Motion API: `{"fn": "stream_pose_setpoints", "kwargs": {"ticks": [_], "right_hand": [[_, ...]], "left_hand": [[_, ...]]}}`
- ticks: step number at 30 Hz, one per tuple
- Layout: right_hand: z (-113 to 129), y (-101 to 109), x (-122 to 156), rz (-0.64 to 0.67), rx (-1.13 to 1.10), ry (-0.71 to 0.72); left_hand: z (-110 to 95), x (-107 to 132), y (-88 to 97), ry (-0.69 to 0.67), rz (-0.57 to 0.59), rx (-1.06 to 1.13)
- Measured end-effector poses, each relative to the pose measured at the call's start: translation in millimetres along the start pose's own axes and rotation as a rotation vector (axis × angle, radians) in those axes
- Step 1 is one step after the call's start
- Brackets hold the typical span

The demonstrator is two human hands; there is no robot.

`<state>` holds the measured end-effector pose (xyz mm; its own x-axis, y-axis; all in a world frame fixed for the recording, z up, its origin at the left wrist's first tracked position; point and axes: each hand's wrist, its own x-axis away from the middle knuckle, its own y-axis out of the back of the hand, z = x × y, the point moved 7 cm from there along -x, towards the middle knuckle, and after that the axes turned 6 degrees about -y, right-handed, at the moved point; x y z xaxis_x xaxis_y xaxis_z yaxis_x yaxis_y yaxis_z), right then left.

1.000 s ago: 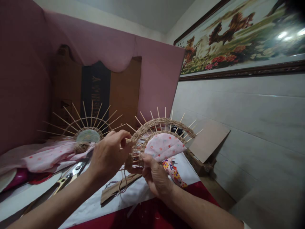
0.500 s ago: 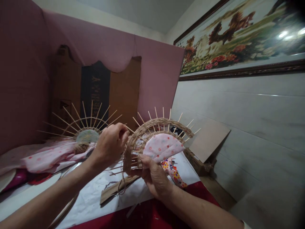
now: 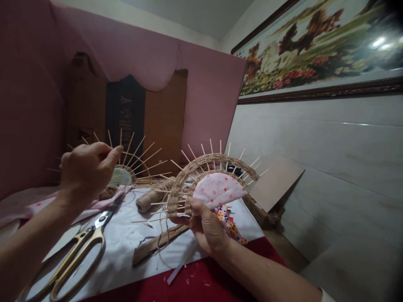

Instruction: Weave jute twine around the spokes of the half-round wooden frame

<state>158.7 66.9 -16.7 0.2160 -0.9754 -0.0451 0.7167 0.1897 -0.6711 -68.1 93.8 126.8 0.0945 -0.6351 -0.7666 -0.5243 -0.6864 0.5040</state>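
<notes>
My right hand (image 3: pixel 206 224) grips the lower edge of a half-woven piece (image 3: pixel 201 176): a pink spotted fabric centre ringed by woven jute twine, with thin wooden sticks pointing outward. It is held upright above the table. My left hand (image 3: pixel 86 167) is raised to the left, well apart from the piece, its fingers pinched together; a thin twine strand seems to run from it, but I cannot make it out clearly. A roll of jute twine (image 3: pixel 151 199) lies on the white sheet below.
Gold-handled scissors (image 3: pixel 75 247) lie at the front left on the white sheet (image 3: pixel 122 251). A second stick-ringed piece (image 3: pixel 126 174) rests behind on pink cloth (image 3: pixel 103 202). A cardboard strip (image 3: pixel 154 247) lies near the red table edge. Tiled wall at right.
My left hand has drawn away from the woven piece, up and to the left. The right hand kept holding the piece, which shifted only slightly. The twine roll and scissors are now uncovered.
</notes>
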Motion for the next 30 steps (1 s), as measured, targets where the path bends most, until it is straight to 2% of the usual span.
{"fn": "stream_pose_setpoints", "kwargs": {"ticks": [1,3,4,6,9,11,19,26,30], "right_hand": [[0,1,0,-0.008,-0.002,0.001],[-1,2,1,-0.022,-0.007,0.002],[-1,3,1,-0.027,-0.011,0.001],[-2,3,1,-0.021,-0.015,-0.007],[-4,1,0,0.013,-0.009,-0.018],[-4,-1,1,0.034,0.001,-0.027],[-5,-3,3,0.039,0.002,-0.04],[-4,1,2,0.003,-0.019,-0.025],[-3,0,3,-0.003,-0.003,-0.024]], "left_hand": [[-4,3,0.0,-0.065,-0.02,-0.077],[-22,15,-16.5,-0.263,0.105,-0.03],[-31,22,-21.4,-0.307,0.109,0.056],[-50,39,-38.0,-0.381,0.219,0.211],[-76,58,-55.3,-0.502,0.31,0.196],[-85,63,-61.3,-0.53,0.33,0.165],[-84,62,-68.0,-0.557,0.321,0.105],[-77,62,-64.1,-0.48,0.257,0.141],[-79,66,-60.9,-0.541,0.246,0.133]]}}
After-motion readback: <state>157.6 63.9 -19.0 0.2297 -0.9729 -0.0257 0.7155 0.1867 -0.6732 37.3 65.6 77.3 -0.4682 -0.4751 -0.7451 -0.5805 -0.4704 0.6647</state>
